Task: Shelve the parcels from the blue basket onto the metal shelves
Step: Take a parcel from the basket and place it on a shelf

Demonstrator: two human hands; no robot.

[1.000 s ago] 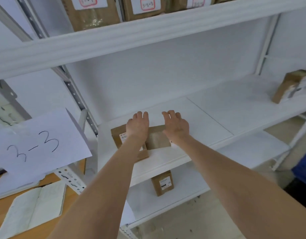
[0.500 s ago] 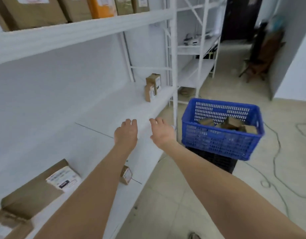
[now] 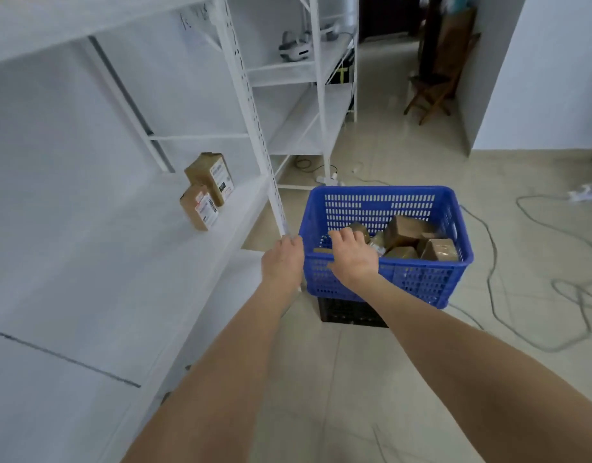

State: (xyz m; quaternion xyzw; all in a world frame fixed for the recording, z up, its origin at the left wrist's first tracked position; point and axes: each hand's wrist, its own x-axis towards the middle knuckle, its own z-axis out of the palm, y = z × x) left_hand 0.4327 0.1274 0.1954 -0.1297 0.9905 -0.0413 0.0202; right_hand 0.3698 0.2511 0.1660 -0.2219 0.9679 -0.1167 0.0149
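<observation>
The blue basket point(image 3: 421, 279) stands on a black crate on the floor, right of the white metal shelf point(image 3: 127, 262). Several brown parcels point(image 3: 408, 230) lie inside it. My right hand point(image 3: 353, 253) reaches over the basket's near rim with fingers bent downward, holding nothing. My left hand point(image 3: 282, 262) hovers just left of the basket, beside the shelf's upright post, fingers relaxed and empty. Two brown parcels point(image 3: 207, 192) with white labels stand upright on the shelf, far left of both hands.
A black crate point(image 3: 351, 314) supports the basket. Grey cables point(image 3: 555, 289) trail over the tiled floor at right. A second white shelf unit point(image 3: 308, 95) stands behind, with a white device on it. A wooden folding chair point(image 3: 431, 91) is at the back.
My view and both arms have swung right, away from the parcel left on the shelf. Both empty hands have travelled from the shelf to the blue basket.
</observation>
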